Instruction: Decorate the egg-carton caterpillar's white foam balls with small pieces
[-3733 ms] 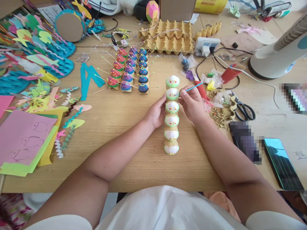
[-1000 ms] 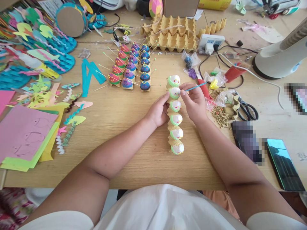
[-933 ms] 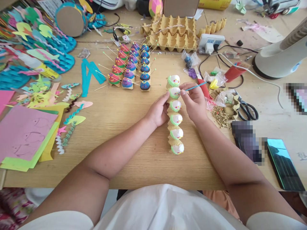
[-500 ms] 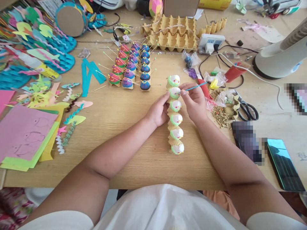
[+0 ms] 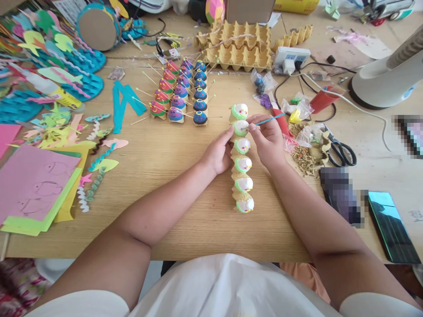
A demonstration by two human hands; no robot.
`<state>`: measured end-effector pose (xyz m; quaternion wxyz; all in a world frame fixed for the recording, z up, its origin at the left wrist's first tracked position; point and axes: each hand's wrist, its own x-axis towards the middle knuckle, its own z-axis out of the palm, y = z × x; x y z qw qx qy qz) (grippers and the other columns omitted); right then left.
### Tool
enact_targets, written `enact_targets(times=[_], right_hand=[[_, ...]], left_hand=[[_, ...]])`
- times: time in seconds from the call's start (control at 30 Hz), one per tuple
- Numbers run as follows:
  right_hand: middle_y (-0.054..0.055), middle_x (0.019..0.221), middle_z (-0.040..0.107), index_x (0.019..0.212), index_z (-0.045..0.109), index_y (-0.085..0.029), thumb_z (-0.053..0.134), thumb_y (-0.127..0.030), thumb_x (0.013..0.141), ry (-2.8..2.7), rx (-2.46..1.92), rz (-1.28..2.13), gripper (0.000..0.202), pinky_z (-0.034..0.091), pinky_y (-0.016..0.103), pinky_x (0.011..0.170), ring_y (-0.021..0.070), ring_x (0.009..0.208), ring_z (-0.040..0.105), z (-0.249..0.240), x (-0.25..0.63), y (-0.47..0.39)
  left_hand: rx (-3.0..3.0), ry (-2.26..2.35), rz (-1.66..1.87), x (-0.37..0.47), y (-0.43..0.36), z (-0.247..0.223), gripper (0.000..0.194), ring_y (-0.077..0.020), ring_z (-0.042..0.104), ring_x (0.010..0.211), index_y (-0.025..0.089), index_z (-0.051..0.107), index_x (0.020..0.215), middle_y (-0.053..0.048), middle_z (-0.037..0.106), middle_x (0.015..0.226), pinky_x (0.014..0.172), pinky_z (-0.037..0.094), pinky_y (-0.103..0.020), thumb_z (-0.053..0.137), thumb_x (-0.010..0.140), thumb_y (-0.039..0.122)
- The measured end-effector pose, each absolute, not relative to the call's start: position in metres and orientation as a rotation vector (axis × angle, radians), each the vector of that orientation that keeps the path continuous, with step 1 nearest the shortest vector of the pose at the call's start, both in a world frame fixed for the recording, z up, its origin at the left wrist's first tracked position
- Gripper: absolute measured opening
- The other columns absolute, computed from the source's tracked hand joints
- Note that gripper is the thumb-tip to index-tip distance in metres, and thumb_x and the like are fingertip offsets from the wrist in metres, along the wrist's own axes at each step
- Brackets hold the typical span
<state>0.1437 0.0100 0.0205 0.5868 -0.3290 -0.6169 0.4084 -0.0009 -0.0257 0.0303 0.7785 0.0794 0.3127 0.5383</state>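
Note:
In front of me a strip of egg carton (image 5: 238,175) points away from my body, its bumps capped with white and light green clay (image 5: 243,165) and small coloured dots. My left hand (image 5: 216,152) grips the strip's left side near the second bump from the far end; some of its fingers are hidden behind the carton. Between thumb and fingers of my right hand (image 5: 269,141) is a thin blue stick (image 5: 271,119). Its tip lies at the white clay of that second bump; whether it presses in, I cannot tell.
Beyond my left hand stand rows of clay-covered carton strips (image 5: 178,102) with thin sticks poking out. Egg cartons (image 5: 236,44) and a power strip (image 5: 292,56) lie farther back. At right are scissors (image 5: 342,152), a phone (image 5: 391,224) and a white appliance base (image 5: 373,90); coloured paper (image 5: 39,180) lies left.
Almost nothing differs. The blue stick's tip has shifted very slightly at the second bump; both hands and the carton strip keep their places.

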Motion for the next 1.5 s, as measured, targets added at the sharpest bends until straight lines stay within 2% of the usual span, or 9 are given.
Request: enact_targets(times=[0.1,0.43,0.63,0.83,0.97,1.03,1.23,1.4,1.5], right_hand=[[0.001,0.103,0.073,0.093,0.067,-0.029,0.081,-0.064,0.089,-1.436,-0.745,0.964,0.038,0.062,0.037,0.092,0.0187,0.103,0.07,0.02,0.144,0.01],[0.001,0.104,0.074,0.094,0.066,-0.03,0.081,-0.066,0.088,-1.432,-0.754,0.966,0.04,0.063,0.037,0.092,0.0186,0.101,0.071,0.019,0.144,0.011],[0.001,0.104,0.073,0.093,0.066,-0.029,0.08,-0.068,0.088,-1.441,-0.783,0.962,0.041,0.063,0.038,0.093,0.0192,0.102,0.071,0.02,0.145,0.01],[0.001,0.105,0.073,0.094,0.066,-0.03,0.081,-0.064,0.089,-1.435,-0.757,0.974,0.038,0.062,0.037,0.095,0.0185,0.103,0.071,0.02,0.144,0.01],[0.001,0.113,0.075,0.1,0.064,-0.031,0.079,-0.065,0.09,-1.353,-0.787,0.993,0.038,0.062,0.037,0.095,0.0188,0.11,0.071,0.016,0.149,0.013],[0.0,0.116,0.075,0.102,0.062,-0.033,0.076,-0.066,0.091,-1.303,-0.813,1.037,0.038,0.062,0.035,0.09,0.0183,0.112,0.072,0.013,0.155,0.018],[-0.004,0.098,0.071,0.098,0.058,-0.032,0.075,-0.064,0.091,-1.261,-0.832,1.234,0.037,0.059,0.028,0.079,0.0134,0.093,0.071,0.005,0.167,0.029],[-0.006,0.09,0.065,0.094,0.061,-0.03,0.088,-0.06,0.081,-1.191,-0.796,1.297,0.043,0.056,0.023,0.073,0.0096,0.082,0.066,0.008,0.161,0.025],[-0.006,0.09,0.064,0.093,0.062,-0.03,0.09,-0.062,0.079,-1.217,-0.798,1.293,0.045,0.056,0.022,0.072,0.0094,0.082,0.065,0.011,0.157,0.022]], left_hand=[[0.168,0.672,1.143,-0.002,-0.025,0.029,0.02,-0.015,0.075,0.068,0.021,0.08,0.11,0.0,0.084,0.085,0.073,0.056,-0.026,0.063,0.107,0.03],[0.212,0.621,1.165,0.0,-0.027,0.031,0.026,-0.0125,0.075,0.069,0.019,0.079,0.102,0.0,0.084,0.088,0.072,0.058,-0.024,0.057,0.11,0.029],[0.176,0.649,1.123,-0.003,-0.023,0.027,0.018,-0.0158,0.078,0.073,0.022,0.08,0.109,-0.001,0.085,0.089,0.076,0.057,-0.025,0.067,0.105,0.033],[0.195,0.629,1.15,-0.002,-0.025,0.028,0.022,-0.0138,0.075,0.067,0.019,0.078,0.106,0.0,0.084,0.085,0.071,0.057,-0.024,0.059,0.108,0.03],[0.164,0.655,1.113,-0.004,-0.025,0.026,0.021,-0.0165,0.073,0.065,0.024,0.078,0.116,0.001,0.081,0.08,0.071,0.057,-0.028,0.062,0.106,0.035],[0.166,0.661,1.101,-0.006,-0.024,0.024,0.021,-0.0159,0.072,0.063,0.025,0.078,0.114,0.001,0.08,0.079,0.071,0.057,-0.028,0.064,0.105,0.038],[0.128,0.641,1.071,-0.01,-0.022,0.018,0.03,-0.0236,0.077,0.073,0.03,0.078,0.108,-0.003,0.08,0.08,0.073,0.061,-0.035,0.069,0.099,0.057],[0.169,0.676,1.102,-0.008,-0.023,0.022,0.026,-0.0176,0.071,0.063,0.025,0.078,0.104,-0.002,0.08,0.079,0.069,0.058,-0.03,0.065,0.103,0.048],[0.175,0.71,1.117,-0.006,-0.023,0.024,0.024,-0.0197,0.074,0.071,0.026,0.08,0.103,-0.002,0.081,0.081,0.078,0.059,-0.033,0.066,0.102,0.046]])
